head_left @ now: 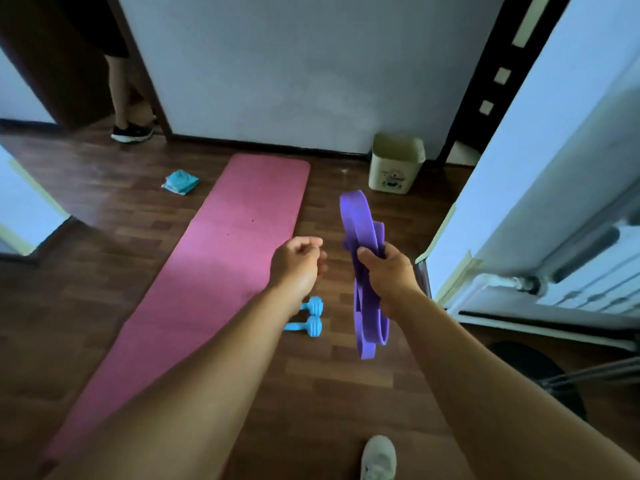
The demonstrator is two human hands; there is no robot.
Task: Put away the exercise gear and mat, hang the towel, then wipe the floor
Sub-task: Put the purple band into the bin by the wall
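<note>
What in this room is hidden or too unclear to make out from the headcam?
- Blue dumbbells, head view: left forearm covers their far ends.
- Bin: its inside is not visible from this angle.
- Bystander: cut off by the top edge and the doorway.
- Left hand: curled; palm hidden.

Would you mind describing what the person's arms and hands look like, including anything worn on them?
Both forearms are bare right up to the frame edge, with no sleeves in view. The left hand and right hand wear no gloves, and no rings, watch or wristbands are visible.
</note>
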